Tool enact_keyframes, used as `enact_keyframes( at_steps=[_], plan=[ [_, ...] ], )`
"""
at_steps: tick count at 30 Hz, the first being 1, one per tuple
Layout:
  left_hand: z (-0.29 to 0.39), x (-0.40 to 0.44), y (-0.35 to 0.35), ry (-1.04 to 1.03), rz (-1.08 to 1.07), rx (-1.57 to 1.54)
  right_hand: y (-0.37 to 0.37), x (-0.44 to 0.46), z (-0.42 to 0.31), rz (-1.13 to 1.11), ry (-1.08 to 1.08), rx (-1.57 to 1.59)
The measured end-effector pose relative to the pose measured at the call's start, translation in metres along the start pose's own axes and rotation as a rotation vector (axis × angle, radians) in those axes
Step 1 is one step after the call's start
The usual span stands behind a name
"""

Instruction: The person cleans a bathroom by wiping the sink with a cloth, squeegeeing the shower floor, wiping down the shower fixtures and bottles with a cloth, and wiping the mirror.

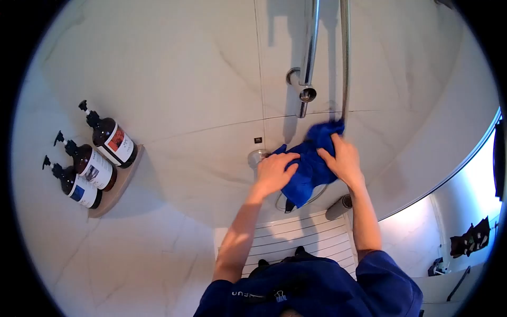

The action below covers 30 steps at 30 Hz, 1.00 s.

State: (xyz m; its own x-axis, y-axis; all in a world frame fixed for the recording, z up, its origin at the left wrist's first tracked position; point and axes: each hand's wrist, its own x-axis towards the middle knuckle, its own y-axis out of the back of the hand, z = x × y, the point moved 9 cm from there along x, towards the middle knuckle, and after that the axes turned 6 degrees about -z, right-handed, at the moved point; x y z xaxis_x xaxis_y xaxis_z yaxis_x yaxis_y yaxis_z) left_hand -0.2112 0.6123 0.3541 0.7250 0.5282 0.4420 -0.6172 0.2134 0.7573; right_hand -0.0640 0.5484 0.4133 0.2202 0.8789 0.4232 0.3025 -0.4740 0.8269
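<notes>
A blue cloth [302, 182] is bunched over a shower fixture on the marble-look wall, hiding most of it. At the fixture's left end a chrome knob [257, 157] shows beside my left hand [275, 170]. That hand is closed on the cloth's left part. My right hand [344, 160] grips the cloth's upper right part, close to the hanging shower hose [346, 63]. A loop of hose hangs below the cloth.
A chrome riser rail [310, 42] with a bracket [306, 94] stands above. Several pump bottles, including one with a red label [113, 142], sit on a corner shelf [122, 182] at left. A grey cylinder [339, 207] stands near the slatted floor [285, 235]. A glass panel edge [438, 185] curves along the right.
</notes>
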Motion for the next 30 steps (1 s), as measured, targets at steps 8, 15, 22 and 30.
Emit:
enact_keyframes(
  at_steps=[8,15,22,30],
  plan=[
    [0.019,0.045,-0.041,0.315,-0.240,0.094,-0.081,-0.002,0.074,0.104,-0.351,0.600],
    [0.014,0.038,-0.034,0.281,-0.087,0.049,-0.037,-0.005,0.021,0.157,-0.040,0.304],
    [0.032,0.046,-0.048,0.221,-0.235,0.078,-0.118,-0.047,0.025,-0.248,-0.295,2.007],
    [0.032,0.022,-0.021,-0.112,-0.067,-0.010,-0.101,-0.066,0.028,-0.017,-0.413,1.590]
  ],
)
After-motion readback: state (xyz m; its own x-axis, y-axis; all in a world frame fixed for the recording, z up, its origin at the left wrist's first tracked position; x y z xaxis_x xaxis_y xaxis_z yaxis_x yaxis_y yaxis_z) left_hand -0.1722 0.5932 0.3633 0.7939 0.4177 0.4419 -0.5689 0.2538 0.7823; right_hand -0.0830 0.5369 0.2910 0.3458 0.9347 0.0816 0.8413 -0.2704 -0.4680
